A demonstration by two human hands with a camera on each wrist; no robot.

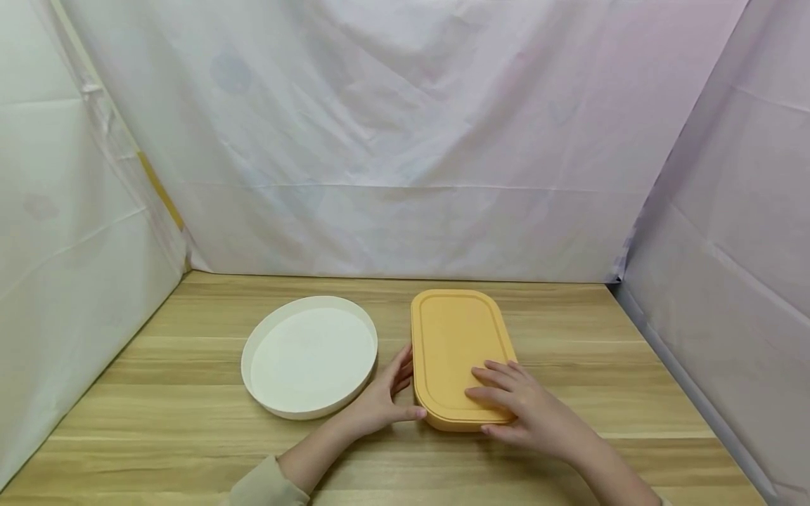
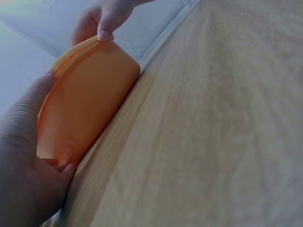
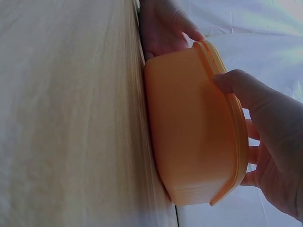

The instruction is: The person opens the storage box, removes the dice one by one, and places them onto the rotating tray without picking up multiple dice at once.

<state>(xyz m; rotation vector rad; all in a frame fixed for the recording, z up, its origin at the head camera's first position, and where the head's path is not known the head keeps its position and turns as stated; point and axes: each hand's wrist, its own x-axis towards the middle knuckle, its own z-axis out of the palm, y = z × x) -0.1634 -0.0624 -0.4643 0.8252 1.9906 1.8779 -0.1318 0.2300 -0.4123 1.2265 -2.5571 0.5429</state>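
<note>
A rectangular orange box (image 3: 189, 127) with rounded corners stands upright on the table, covered by a matching orange lid (image 1: 452, 330). At its near left corner my left hand (image 1: 382, 397) holds the box: the thumb touches the rim and the fingers lie along the left wall, low down near the table in the left wrist view. Over the near right part, my right hand (image 1: 528, 404) grips the lid, thumb against the front rim and fingers spread on top. A narrow groove shows along the lid's edge in both wrist views. The box's inside is hidden.
Left of the box, close to my left hand, lies a round white tray (image 1: 313, 358) with a low rim. Beneath everything is a wood-grain table (image 1: 158, 414). Pale cloth (image 1: 405, 140) hangs behind the table and at both sides.
</note>
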